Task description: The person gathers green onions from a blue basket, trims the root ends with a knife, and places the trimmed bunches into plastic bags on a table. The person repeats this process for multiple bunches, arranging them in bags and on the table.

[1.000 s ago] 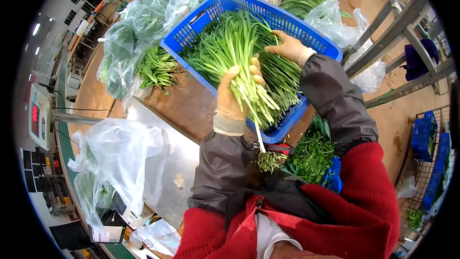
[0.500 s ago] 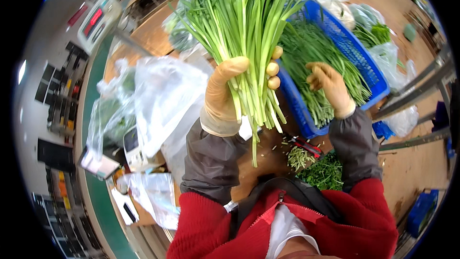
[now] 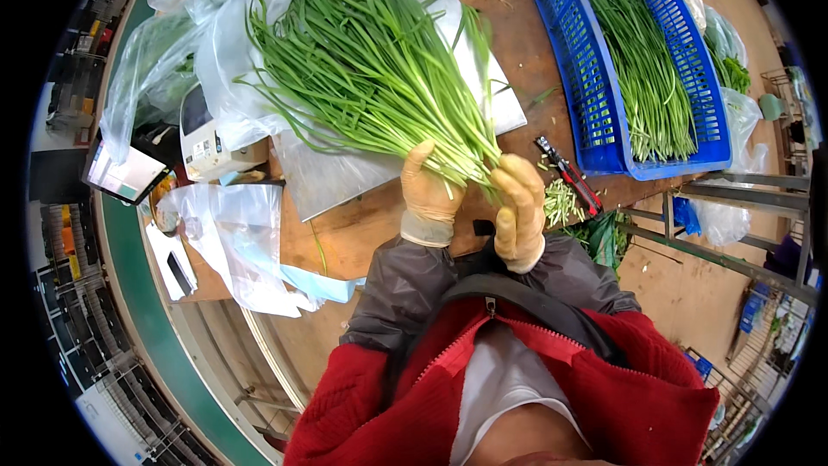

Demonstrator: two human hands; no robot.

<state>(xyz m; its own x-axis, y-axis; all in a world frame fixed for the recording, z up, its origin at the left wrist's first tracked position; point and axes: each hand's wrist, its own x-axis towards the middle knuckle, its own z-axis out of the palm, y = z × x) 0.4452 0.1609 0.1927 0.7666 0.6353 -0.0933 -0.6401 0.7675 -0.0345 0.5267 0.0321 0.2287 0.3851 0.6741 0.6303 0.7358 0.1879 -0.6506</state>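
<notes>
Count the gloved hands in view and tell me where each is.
2: the left hand holds the green stalks near their lower ends; the right hand is at those ends, on their right side. No other shows.

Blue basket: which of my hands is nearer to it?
Your right. The right hand is left of the blue basket; the left hand is farther left, by the green bunch.

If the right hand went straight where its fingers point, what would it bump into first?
The right hand would probably meet the green stalks first, just beyond its fingers; whether they already touch is unclear.
</notes>
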